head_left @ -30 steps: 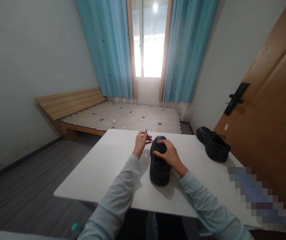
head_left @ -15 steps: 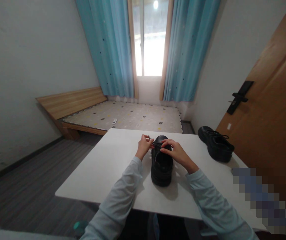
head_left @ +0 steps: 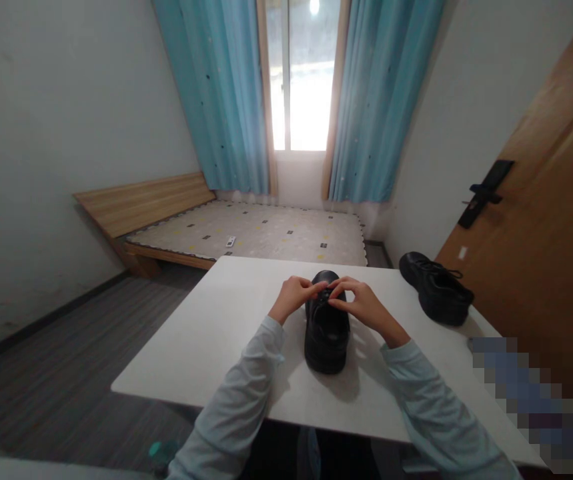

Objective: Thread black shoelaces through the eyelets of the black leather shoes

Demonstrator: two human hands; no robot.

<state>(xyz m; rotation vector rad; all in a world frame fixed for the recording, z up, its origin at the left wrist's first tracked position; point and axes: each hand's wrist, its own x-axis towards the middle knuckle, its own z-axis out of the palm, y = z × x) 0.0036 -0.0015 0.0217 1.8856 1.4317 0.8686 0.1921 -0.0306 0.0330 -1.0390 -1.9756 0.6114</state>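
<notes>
Black shoe [head_left: 327,330] upright at middle of white table [head_left: 216,340], toe pointing away. Left hand [head_left: 293,295] and right hand [head_left: 361,303] meeting over its laces, fingertips pinched on them. Second black shoe [head_left: 436,288] well apart at table's far right corner, near wooden door [head_left: 541,220]

walls [head_left: 56,133] pale | curtains [head_left: 226,100] blue | window [head_left: 301,87] bright | bed [head_left: 246,233] low, seemingly bare | floor [head_left: 66,360] grey
</notes>
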